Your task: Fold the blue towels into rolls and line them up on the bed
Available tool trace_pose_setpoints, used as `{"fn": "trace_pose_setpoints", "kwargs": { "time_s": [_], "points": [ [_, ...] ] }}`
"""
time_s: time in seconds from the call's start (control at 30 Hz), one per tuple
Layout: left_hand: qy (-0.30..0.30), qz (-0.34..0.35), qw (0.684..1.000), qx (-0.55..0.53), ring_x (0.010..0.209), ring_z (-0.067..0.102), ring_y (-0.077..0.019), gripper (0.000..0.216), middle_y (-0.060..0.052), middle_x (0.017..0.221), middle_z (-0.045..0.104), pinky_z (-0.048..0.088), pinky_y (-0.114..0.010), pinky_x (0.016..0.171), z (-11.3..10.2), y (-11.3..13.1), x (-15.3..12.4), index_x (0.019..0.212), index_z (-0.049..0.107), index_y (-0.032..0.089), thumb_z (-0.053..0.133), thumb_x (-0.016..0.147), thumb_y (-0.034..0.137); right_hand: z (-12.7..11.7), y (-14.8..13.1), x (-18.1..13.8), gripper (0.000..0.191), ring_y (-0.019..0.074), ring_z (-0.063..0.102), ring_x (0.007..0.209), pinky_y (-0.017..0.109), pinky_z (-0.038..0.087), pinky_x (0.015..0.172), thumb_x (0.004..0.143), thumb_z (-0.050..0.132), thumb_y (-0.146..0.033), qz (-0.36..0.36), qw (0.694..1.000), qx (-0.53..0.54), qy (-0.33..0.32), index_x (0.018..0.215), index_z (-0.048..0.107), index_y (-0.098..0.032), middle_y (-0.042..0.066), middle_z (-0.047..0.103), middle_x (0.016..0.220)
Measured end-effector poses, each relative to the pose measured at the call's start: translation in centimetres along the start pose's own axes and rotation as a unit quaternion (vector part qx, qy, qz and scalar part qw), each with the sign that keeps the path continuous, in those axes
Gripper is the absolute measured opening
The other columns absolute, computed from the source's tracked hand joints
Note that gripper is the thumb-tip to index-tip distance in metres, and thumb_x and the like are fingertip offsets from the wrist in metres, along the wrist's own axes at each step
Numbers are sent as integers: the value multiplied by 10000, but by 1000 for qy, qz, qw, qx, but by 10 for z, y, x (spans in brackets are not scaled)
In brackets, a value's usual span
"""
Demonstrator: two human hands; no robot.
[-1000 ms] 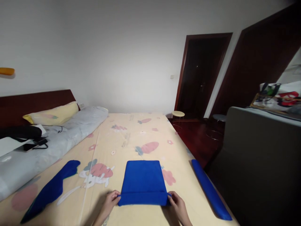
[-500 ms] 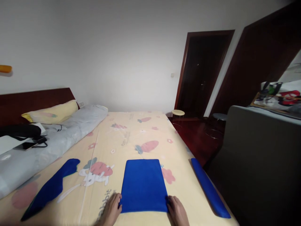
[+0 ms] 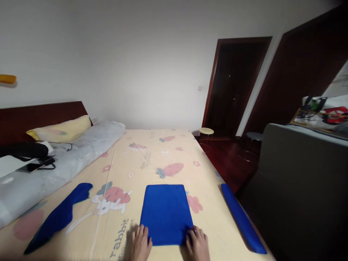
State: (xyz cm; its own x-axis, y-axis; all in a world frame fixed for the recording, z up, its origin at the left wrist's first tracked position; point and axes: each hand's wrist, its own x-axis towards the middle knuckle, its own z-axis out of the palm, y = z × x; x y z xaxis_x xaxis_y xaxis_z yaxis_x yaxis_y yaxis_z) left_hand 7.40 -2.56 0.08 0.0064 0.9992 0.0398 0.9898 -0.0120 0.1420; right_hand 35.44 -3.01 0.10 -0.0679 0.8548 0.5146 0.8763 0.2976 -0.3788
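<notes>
A flat blue rectangle of folded cloth (image 3: 166, 210) lies on the patterned bedsheet in front of me. My left hand (image 3: 141, 243) covers its near left corner, fingers bent over the cloth and thumb at the near edge. At the near right corner, my right hand (image 3: 198, 242) has its fingers curled over the cloth in the same way; the parts beneath both hands are hidden. To the left lies an irregular dark blue piece of cloth (image 3: 61, 217). A long, narrow blue roll or folded strip (image 3: 241, 219) rests along the bed's right edge.
The bed (image 3: 152, 159) reaches to the wall. On its left are a grey bundled quilt (image 3: 78, 156), a yellow pillow (image 3: 61, 131) and a phone (image 3: 31, 167). Beyond the right edge stand a round stool (image 3: 206, 131) and a tall grey panel (image 3: 293, 174).
Both hands have moved inward from the cloth's side edges onto its near corners. The folded cloth stays flat in about the same place.
</notes>
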Motion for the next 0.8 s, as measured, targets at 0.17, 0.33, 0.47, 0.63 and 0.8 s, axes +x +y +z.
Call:
{"fn": "trace_pose_setpoints", "kwargs": {
  "time_s": [0.17,0.33,0.47,0.63,0.8],
  "points": [
    [44,122,991,-31,1203,579,-251,515,-47,1310,637,465,-414,996,58,42,1,1277,584,297,427,813,140,39,-69,3,160,196,573,806,339,413,757,794,510,-143,-29,998,47,-39,850,597,-265,12,633,862],
    [61,65,996,-22,1202,570,-279,390,-85,1290,643,447,-441,1001,52,15,-2,1218,617,254,449,866,272,37,-39,-4,185,203,600,798,337,463,726,788,488,-146,3,997,72,-37,862,621,-251,34,644,870],
    [43,55,996,-46,1178,550,-257,297,-66,1189,661,408,-423,986,0,-25,-12,1095,624,266,399,906,310,12,13,-15,200,197,634,855,340,496,770,874,459,-238,37,993,104,-41,939,648,-257,52,669,947],
    [-24,92,993,-73,1094,536,-196,347,-12,1064,630,369,-362,963,-39,-33,-21,1011,573,268,435,745,94,2,35,-28,323,247,613,1063,388,477,852,809,533,-266,10,992,67,-104,1110,642,-308,56,667,1133],
    [-25,97,994,-33,1240,470,-206,546,-19,1277,585,321,-376,1034,-28,-38,-17,1130,572,289,425,681,15,8,38,-31,421,248,591,1104,392,436,890,821,528,-287,4,990,21,-137,1235,576,-347,48,648,1228]
  ]
}}
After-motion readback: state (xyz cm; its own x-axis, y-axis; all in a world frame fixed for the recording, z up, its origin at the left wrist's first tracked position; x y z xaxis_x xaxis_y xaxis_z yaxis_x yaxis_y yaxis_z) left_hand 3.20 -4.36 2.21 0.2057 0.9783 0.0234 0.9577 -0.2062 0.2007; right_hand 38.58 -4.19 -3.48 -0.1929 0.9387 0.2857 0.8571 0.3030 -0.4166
